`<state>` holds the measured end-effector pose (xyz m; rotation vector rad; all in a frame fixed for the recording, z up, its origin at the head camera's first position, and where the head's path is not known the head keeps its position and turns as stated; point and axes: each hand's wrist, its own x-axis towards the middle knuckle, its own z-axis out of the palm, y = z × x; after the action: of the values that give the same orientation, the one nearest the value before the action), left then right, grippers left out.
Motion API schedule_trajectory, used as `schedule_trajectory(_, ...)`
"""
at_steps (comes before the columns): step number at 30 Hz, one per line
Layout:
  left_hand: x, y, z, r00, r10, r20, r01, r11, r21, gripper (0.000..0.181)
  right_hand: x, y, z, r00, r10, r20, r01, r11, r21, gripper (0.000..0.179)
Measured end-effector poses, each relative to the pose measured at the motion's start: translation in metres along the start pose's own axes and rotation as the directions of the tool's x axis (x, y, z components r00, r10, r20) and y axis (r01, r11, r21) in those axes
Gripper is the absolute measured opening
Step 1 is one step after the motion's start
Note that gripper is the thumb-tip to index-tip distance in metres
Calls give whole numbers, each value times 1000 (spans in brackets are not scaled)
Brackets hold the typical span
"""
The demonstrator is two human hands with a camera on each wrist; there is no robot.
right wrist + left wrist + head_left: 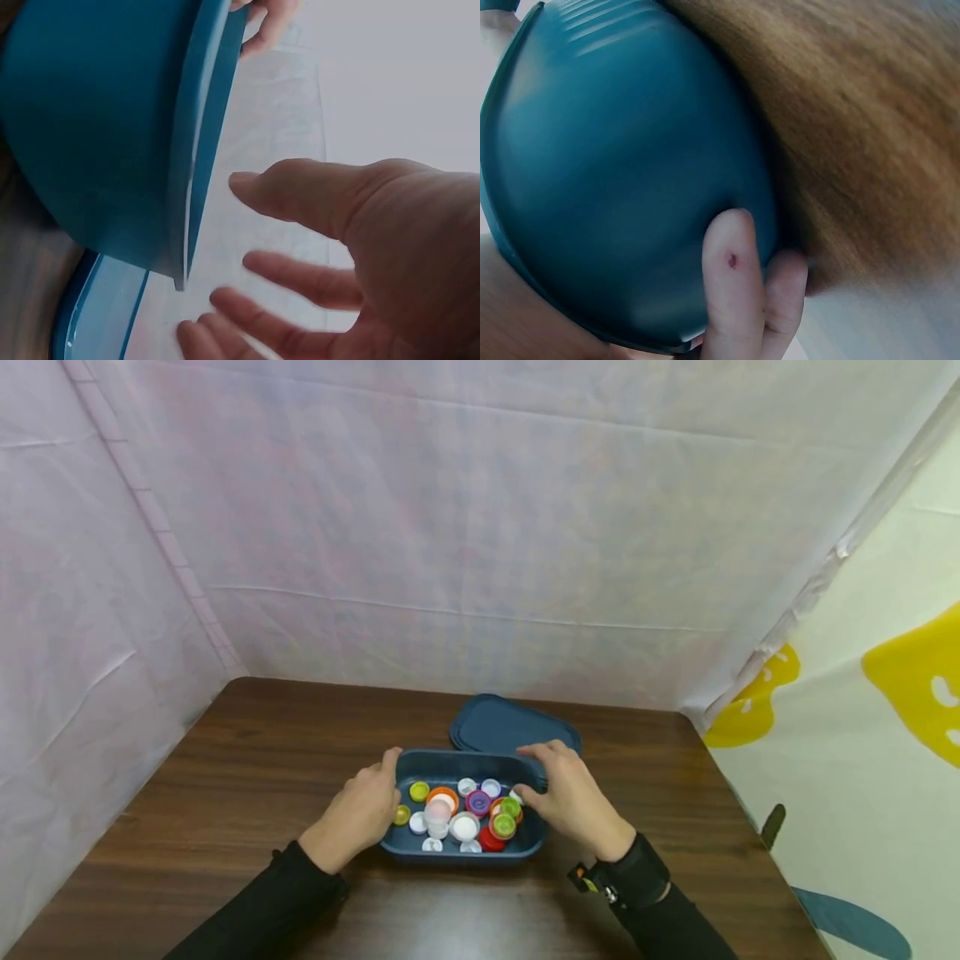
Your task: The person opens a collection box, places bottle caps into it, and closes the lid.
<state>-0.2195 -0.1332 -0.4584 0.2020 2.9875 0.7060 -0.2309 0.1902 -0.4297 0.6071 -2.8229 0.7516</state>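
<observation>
A dark blue plastic box (480, 857) with rounded corners stands on the table, holding several bottle caps in white, orange, purple, red, green and yellow. My left hand (360, 810) grips the box's left end. In the left wrist view its fingers (731, 285) lie against the outer wall (630, 150). Over the right end of the box hovers my right hand (573, 793), thumb and fingers spread apart. The right wrist view shows nothing between that thumb (300, 191) and the fingers, and they stand apart from the box rim (187, 172).
Behind the box, a dark blue lid (510, 724) lies flat on the brown wooden table (262, 777). White sheeting (450, 527) hangs beyond the far edge and along the left side. At the right hangs a pale cloth (847, 777) with yellow shapes.
</observation>
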Motion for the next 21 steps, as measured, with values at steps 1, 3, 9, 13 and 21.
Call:
schedule_trajectory(1, 0, 0, 0, 1000, -1, 1, 1, 1000, -2, 67, 0, 1, 0, 1000, 18, 5, -18, 1000, -10, 58)
schedule_trajectory(3, -1, -1, 0, 1000, -2, 3, 2, 1000, -6, 67, -1, 4, 1, 998, 55, 24, -55, 998, -13, 63)
schedule_trajectory(9, -1, -2, 0, 1000, 21, -22, -21, 1000, -4, 64, 1, 7, 2, 980, 158, 123, -165, 985, 47, 72)
schedule_trajectory(13, -1, -2, 0, 998, 39, -41, -39, 999, -2, 63, 3, 9, 4, 966, 192, 171, -204, 977, 58, 70)
schedule_trajectory(21, 1, -3, 1, 1000, 20, -20, -20, 1000, -21, 65, 5, 15, 7, 968, 184, 171, -195, 979, 52, 58)
